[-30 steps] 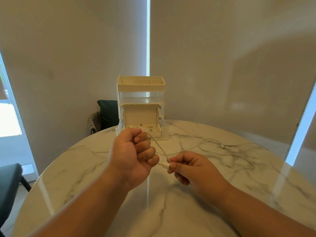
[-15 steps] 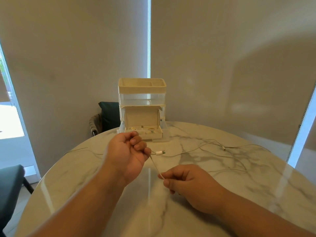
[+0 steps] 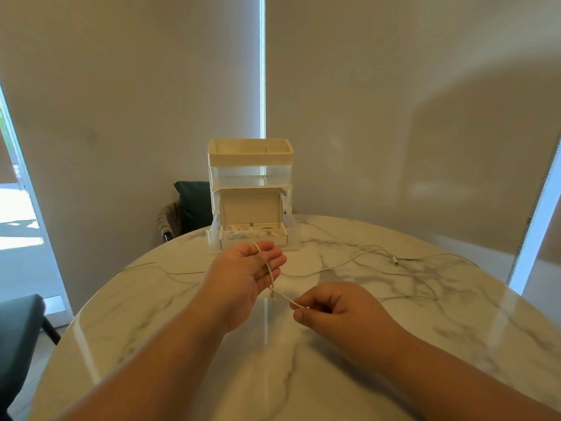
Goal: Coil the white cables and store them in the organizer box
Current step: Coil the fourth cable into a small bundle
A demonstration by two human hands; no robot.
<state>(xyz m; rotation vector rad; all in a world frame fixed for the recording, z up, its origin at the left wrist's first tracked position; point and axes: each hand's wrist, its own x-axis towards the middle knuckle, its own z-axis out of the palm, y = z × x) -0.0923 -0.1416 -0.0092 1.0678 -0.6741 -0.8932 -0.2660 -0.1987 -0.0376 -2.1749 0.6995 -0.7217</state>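
My left hand is held palm up with straight fingers above the table, and a short white cable lies across its palm and fingers. My right hand pinches the same cable's near end between thumb and forefinger, a little nearer to me and to the right. Behind my hands stands the cream organizer box, with its bottom drawer pulled out and coiled cables inside it. More loose white cables trail across the table to the right and to the left.
The round marble table fills the foreground. A dark chair stands behind the table's far edge, and another dark seat is at the lower left. Blinds and a bright window strip lie beyond.
My left hand has opened from a fist to a flat upturned palm, letting the cable lie loose on it. My right hand still pinches the cable and has drawn slightly nearer to me.
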